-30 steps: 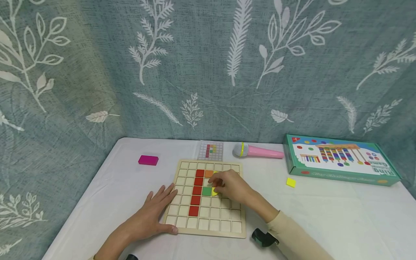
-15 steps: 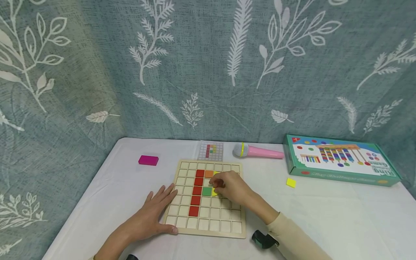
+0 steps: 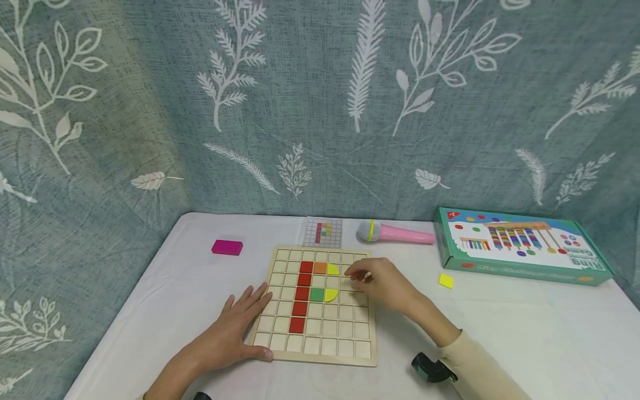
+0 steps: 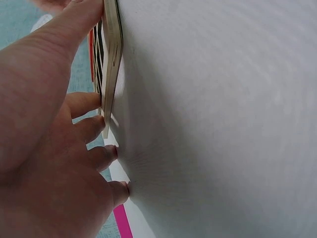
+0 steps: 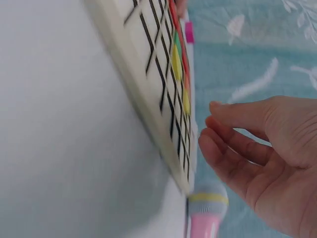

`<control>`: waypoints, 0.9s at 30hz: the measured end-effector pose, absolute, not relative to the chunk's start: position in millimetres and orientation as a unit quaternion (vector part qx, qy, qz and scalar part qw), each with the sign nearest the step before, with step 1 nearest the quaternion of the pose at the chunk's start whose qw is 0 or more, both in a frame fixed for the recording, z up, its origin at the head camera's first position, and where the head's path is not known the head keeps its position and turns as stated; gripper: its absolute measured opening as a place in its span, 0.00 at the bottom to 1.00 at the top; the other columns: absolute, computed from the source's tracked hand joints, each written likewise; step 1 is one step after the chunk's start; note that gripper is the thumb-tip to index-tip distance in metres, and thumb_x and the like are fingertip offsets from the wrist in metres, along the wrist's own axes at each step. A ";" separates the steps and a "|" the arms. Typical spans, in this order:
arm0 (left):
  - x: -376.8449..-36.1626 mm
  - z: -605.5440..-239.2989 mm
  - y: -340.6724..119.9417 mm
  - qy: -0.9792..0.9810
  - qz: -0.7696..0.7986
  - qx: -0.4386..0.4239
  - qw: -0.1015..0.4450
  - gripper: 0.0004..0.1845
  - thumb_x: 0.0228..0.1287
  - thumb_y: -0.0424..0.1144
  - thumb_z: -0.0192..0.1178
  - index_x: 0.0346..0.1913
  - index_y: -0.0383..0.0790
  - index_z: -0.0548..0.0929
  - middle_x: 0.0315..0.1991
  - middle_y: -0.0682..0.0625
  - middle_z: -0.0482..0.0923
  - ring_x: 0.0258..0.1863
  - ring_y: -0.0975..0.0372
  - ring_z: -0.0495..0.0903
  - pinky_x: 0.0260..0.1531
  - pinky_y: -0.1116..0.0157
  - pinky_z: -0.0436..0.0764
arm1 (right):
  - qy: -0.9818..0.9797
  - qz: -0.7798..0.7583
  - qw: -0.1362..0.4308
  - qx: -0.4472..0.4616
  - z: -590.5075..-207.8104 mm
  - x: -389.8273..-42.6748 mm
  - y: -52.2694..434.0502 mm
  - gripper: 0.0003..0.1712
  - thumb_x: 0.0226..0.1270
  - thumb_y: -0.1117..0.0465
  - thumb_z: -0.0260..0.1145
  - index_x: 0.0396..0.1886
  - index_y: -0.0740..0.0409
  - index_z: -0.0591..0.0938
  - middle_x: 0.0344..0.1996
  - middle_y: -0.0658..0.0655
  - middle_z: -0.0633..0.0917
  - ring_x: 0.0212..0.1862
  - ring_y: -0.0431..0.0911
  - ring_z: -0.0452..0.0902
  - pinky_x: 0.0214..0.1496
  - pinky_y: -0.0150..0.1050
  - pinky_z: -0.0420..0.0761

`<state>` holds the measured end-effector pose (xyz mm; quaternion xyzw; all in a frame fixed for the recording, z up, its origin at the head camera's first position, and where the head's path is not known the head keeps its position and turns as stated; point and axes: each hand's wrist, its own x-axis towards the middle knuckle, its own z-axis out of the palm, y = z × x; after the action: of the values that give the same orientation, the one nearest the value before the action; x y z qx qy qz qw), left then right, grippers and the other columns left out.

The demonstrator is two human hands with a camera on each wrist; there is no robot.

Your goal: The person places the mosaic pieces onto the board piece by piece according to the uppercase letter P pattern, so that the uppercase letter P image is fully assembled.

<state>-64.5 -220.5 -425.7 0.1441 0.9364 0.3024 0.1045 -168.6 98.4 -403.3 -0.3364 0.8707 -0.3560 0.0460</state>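
A flat pink block (image 3: 227, 247) lies on the white tablecloth (image 3: 500, 328), at 10 o'clock from the wooden board (image 3: 320, 344). The left hand (image 3: 235, 328) rests flat at the board's left edge, fingers straight and spread, thumb along the near-left corner; it holds nothing. The board is pale wood, square, cut into a grid of small square cells. In it sit a column of smooth red tiles (image 3: 302, 293), an orange tile (image 3: 320, 268), a green tile (image 3: 316, 295) and two yellow rounded tiles (image 3: 332, 270). A small paper card (image 3: 323, 232) with a printed grid lies at 12 o'clock from the board. The right hand (image 3: 382, 283) hovers over the board's right side, fingers loosely curled, fingertips close together and empty. A pink toy microphone (image 3: 395, 233) lies at 1 o'clock from the board. A loose yellow square tile (image 3: 446, 281) lies at 3 o'clock from the right hand, near the green cardboard box (image 3: 520, 247).
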 end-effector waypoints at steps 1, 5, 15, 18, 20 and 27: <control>-64.5 -426.1 -220.4 0.936 0.303 0.142 0.105 0.62 0.37 0.63 0.75 0.74 0.35 0.61 0.77 0.41 0.50 0.76 0.40 0.42 0.70 0.37 0.37 | 0.871 -0.357 0.043 -0.334 -402.7 -169.5 105.7 0.09 0.62 0.71 0.67 0.43 0.65 0.86 0.37 0.55 0.87 0.39 0.43 0.80 0.41 0.35 0.83; -64.3 -427.5 -221.2 0.936 0.304 0.146 0.100 0.62 0.37 0.64 0.75 0.74 0.35 0.61 0.77 0.41 0.50 0.76 0.40 0.43 0.70 0.36 0.38 | 0.878 -0.355 0.027 -0.320 -402.7 -173.5 137.5 0.11 0.61 0.73 0.68 0.44 0.66 0.85 0.38 0.57 0.87 0.40 0.47 0.82 0.42 0.37 0.84; -62.4 -427.2 -221.9 0.936 0.304 0.152 0.097 0.62 0.38 0.63 0.75 0.74 0.34 0.61 0.77 0.41 0.49 0.76 0.40 0.43 0.70 0.36 0.38 | 0.915 -0.307 -0.006 -0.262 -401.7 -173.1 205.6 0.13 0.59 0.74 0.69 0.45 0.66 0.85 0.41 0.59 0.87 0.43 0.52 0.82 0.44 0.45 0.84; -62.7 -427.4 -221.6 0.936 0.304 0.151 0.097 0.62 0.38 0.63 0.75 0.74 0.33 0.61 0.77 0.40 0.50 0.75 0.39 0.43 0.69 0.36 0.38 | 0.925 -0.290 -0.007 -0.244 -402.2 -171.5 220.0 0.14 0.58 0.73 0.69 0.45 0.66 0.85 0.41 0.59 0.87 0.44 0.54 0.82 0.45 0.48 0.84; -63.2 -426.9 -221.1 0.936 0.305 0.146 0.101 0.62 0.38 0.63 0.75 0.74 0.34 0.61 0.77 0.41 0.50 0.76 0.40 0.42 0.70 0.36 0.37 | 0.930 -0.282 -0.003 -0.237 -403.3 -171.2 228.0 0.14 0.58 0.73 0.70 0.45 0.66 0.85 0.41 0.60 0.86 0.44 0.54 0.81 0.46 0.50 0.83; -64.2 -427.3 -220.2 0.935 0.304 0.149 0.102 0.61 0.39 0.63 0.75 0.74 0.34 0.61 0.77 0.40 0.50 0.75 0.40 0.43 0.69 0.36 0.37 | 0.937 -0.264 -0.005 -0.228 -411.5 -172.4 246.7 0.14 0.55 0.73 0.72 0.43 0.66 0.85 0.39 0.57 0.86 0.41 0.52 0.81 0.42 0.47 0.84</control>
<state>-64.2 -220.2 -427.3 0.1490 0.9354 0.3038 0.1020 -172.4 246.7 -411.5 -0.2279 0.9371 -0.2642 -0.0051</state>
